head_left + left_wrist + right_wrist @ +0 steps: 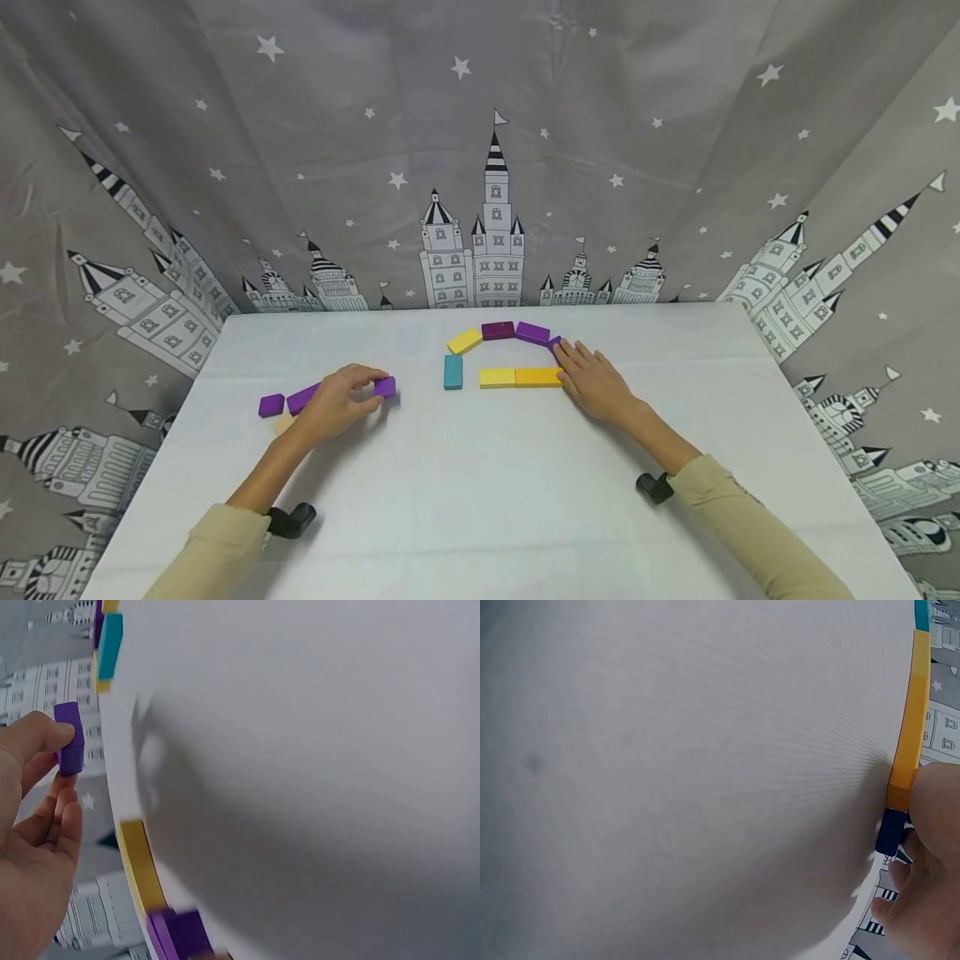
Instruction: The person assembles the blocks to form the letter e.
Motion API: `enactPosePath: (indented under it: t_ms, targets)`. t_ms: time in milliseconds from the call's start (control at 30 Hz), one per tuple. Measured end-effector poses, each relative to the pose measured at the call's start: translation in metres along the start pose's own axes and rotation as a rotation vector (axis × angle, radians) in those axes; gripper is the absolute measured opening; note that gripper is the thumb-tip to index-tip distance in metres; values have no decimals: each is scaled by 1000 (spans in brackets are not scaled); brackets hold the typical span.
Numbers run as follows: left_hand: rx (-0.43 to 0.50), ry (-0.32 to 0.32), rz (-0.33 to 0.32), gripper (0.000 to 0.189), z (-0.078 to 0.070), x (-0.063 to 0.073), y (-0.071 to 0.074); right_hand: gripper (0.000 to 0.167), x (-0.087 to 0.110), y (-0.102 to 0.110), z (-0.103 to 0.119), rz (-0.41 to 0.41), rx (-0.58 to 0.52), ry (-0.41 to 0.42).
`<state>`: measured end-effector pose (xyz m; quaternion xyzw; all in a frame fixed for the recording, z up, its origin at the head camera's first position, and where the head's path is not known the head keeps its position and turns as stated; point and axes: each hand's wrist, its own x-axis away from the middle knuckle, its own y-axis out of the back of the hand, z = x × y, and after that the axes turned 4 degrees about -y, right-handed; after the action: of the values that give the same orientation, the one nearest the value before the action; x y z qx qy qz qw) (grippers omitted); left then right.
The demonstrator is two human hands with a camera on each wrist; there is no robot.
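Observation:
My left hand [339,407] pinches a small purple block [386,387] between thumb and fingers, raised over the white table in the left wrist view. My right hand [597,387] lies with straight fingers at the right end of a ring of blocks. Its fingertips touch a violet block [553,342], and its thumb side is by an orange block [537,377]. A dark blue block [890,832] shows beside the thumb in the right wrist view; the hand hides it in the head view. Further round are yellow [465,341], maroon [498,331], purple [532,333] and teal [453,372] blocks.
Loose blocks lie on the left of the white table [480,500]: a purple cube [272,406], a longer purple block [302,398], a pale one [282,423] and a yellow one [142,862]. A grey castle-print curtain [480,167] stands behind the table.

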<state>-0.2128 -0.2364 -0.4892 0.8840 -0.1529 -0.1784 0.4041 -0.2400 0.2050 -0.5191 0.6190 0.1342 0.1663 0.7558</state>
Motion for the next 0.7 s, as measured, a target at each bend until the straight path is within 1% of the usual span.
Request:
enactPosePath:
  t_ms: [233, 433, 600, 700]
  targets:
    - [26, -24, -7, 36, -19, -28, -21, 56, -1, 1, 0, 9, -1, -7]
    - [47, -86, 20, 36, -33, -49, -42, 57, -2, 1, -1, 24, 3, -14]
    - [49, -116, 38, 37, -42, -64, -56, 57, -3, 0, -2, 26, -8, -16]
    - [50, -120, 44, 36, -44, -71, -64, 57, -4, 0, -2, 27, -9, -19]
